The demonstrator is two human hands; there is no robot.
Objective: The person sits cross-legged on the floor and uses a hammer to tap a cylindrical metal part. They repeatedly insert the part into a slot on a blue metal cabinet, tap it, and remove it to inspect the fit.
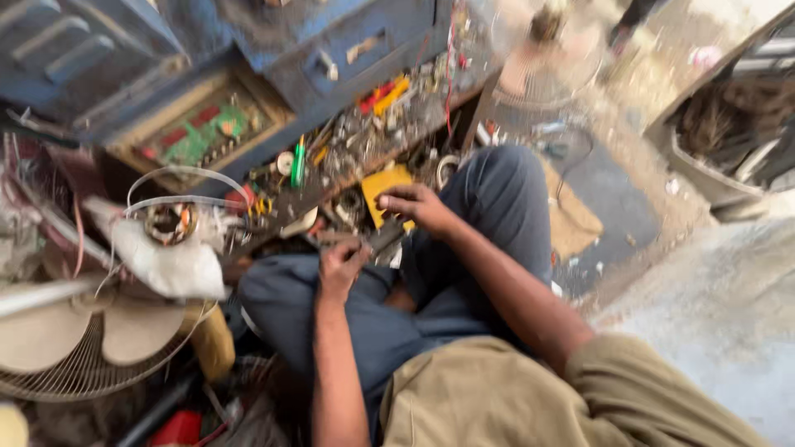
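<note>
I sit cross-legged in dark blue trousers (497,199) before a low bench strewn with small parts. My right hand (414,204) reaches forward and lies on a flat yellow piece (383,184), fingers curled over its edge. My left hand (342,266) is closed near my knee around a dark, narrow thing (379,240) that sticks out toward the yellow piece. The view is blurred, so what that dark thing is cannot be made out.
A fan with a wire guard (74,352) lies at lower left, beside a motor wrapped in white cloth (170,236). A green circuit board (207,132) sits in a wooden tray under a blue cabinet (348,41). A second fan (546,50) stands at the back.
</note>
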